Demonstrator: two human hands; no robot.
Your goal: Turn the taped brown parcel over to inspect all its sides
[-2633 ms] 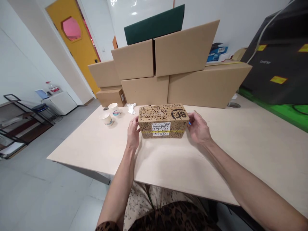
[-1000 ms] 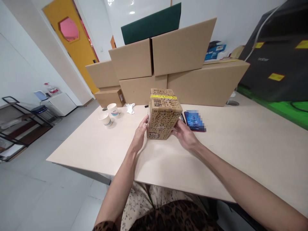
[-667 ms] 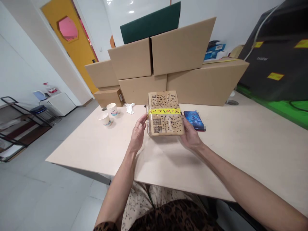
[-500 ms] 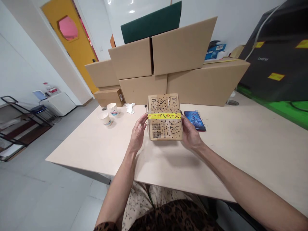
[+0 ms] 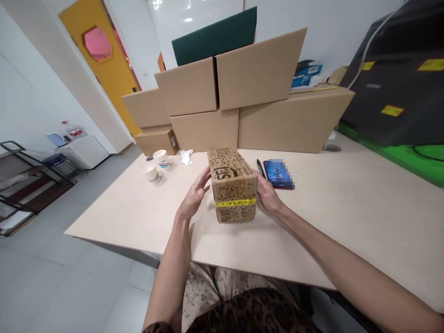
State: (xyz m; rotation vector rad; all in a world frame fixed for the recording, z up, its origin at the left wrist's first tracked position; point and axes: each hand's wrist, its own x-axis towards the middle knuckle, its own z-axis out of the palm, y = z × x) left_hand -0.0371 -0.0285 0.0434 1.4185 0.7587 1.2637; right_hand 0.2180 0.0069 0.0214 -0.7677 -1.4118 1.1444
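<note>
A cardboard box (image 5: 233, 182) with dark speckled print, black lettering on top and a yellow tape band across its near end is between my two hands over the table. My left hand (image 5: 195, 193) is at the box's left side, its fingers partly hidden behind the edge. On the right side, my right hand (image 5: 268, 194) presses against the box, fingertips out of sight. Just past my right hand lie a black marker (image 5: 261, 169) and a phone (image 5: 277, 174) with a lit blue screen.
Several large brown cartons (image 5: 262, 69) are stacked along the table's back, topped by a dark green box (image 5: 215, 37). Two paper cups (image 5: 150, 173) and a crumpled tissue (image 5: 186, 157) stand at the left. A black case (image 5: 398, 88) rises at the right on green material.
The box has tipped between my hands: its lettered top now shows, and the taped end sits lower and nearer to me. The marker has come into view beside the phone.
</note>
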